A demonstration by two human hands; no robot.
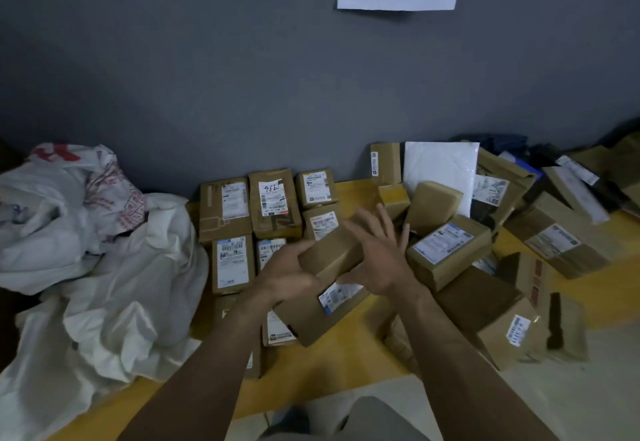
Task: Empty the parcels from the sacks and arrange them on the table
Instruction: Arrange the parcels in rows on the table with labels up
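I hold a brown box (330, 255) up off the bench (349, 357), between the tidy part and the untidy part, since this is where a parcel passes from one to the other. Left of my left grip (291, 269) and just beyond it, the sorted parcels (273, 201) lie flat in close rows with labels up. A new one should go down the same way, squared to its neighbours. Right of my right grip (379, 257) the loose heap (450, 250) leans every which way, with some boxes tipped against a white mailer (440, 170). I judge the arranging less than half done. Far to the left of my left grip the sacks (104, 250) slump in a crumpled pile, apparently emptied and out of the way.

My left grip is curled round the near left end of the box, thumb on top, carrying it. My right grip is wide, fingers straight and spread, palm toward the box's right end; blur hides whether it actually touches. Another labelled parcel (337, 297) lies just beneath both grips.
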